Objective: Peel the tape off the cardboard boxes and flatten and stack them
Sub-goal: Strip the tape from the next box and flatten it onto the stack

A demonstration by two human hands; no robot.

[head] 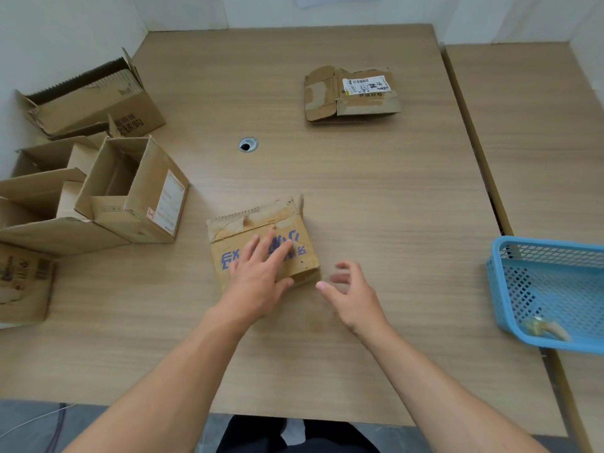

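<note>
Surface: wood-grain table (359, 197) against pale walls, with a second table butted on at the right and a round cable hole (247, 144) left of centre.
Task's thing: small brown box with blue print (261, 246), lying near the middle of the near half of the table, a serrated torn edge and scraps of tape along its far side.
Left hand: left hand (260, 273) rests spread, palm down, on top of that box, pressing rather than gripping.
Right hand: right hand (348, 289) hovers loosely curled and empty just beside the box's near right corner, blurred; whether it touches the card cannot be told.
Handling: probably light, thin corrugated card, stiff along the panels but ready to fold at its creases; worn tape may tear in bits.
Where to hold: likely the loose tape end at the far edge, with the palm pinning the box.
Stack: flattened box with white label (351, 94), far right of centre, well apart.
Waiting: open boxes (130, 191) crowd the left side.
Other: blue basket (555, 289) at the right edge holds a crumpled, pale wad, perhaps tape.
Obstruction: nothing lies between box and stack.
</note>
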